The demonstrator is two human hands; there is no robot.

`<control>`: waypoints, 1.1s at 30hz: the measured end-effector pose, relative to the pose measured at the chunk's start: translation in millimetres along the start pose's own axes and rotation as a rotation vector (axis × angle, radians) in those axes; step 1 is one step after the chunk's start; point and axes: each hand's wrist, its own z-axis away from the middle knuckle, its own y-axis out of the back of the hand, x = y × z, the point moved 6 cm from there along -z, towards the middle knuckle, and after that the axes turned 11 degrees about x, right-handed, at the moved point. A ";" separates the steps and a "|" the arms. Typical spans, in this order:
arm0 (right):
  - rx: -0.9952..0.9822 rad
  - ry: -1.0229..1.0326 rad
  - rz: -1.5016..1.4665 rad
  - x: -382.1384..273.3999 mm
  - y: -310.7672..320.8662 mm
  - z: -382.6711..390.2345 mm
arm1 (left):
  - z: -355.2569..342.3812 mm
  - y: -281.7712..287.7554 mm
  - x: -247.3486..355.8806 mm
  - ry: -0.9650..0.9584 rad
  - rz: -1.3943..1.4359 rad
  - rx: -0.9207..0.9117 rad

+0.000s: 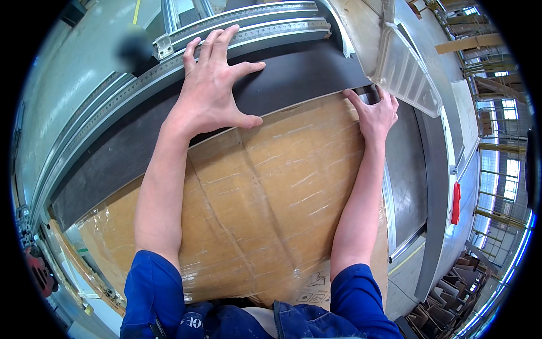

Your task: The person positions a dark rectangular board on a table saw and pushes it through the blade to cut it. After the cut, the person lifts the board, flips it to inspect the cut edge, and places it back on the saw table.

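A long dark panel [305, 73] with a thin pale near edge lies across the top of the view, along a metal fence with ruler scales [271, 31]. My left hand [209, 90] is spread wide over the panel, fingertips reaching to the fence and thumb by the near edge. At the panel's right end, my right hand [375, 116] has its thumb and bent fingers at the near corner, gripping there. Its fingertips are partly hidden beside a clear plastic guard [406, 73]. Below both arms is a large brown cardboard sheet [265, 198] with shiny tape or film.
A grey metal machine table [403, 169] runs down the right, with a long grey rail [435, 226] beyond it. A red object [455, 203] hangs on the rail's outer side. Dark offcuts [451, 294] are heaped at lower right. A blurred black knob [135, 52] sticks up by the fence.
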 end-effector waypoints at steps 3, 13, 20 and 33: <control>0.006 0.006 -0.031 -2.1 1.1 1.1 | 0.0 0.5 0.0 0.002 0.000 -0.004; -0.004 0.038 -0.008 -1.8 -1.8 1.8 | -0.9 0.7 0.3 0.006 -0.023 -0.012; 0.030 0.049 0.004 -1.0 -3.1 2.3 | -1.1 0.4 0.3 0.008 -0.030 -0.022; 0.349 -0.354 -0.633 57.9 2.7 -9.5 | -1.9 1.6 1.2 0.013 -0.024 -0.025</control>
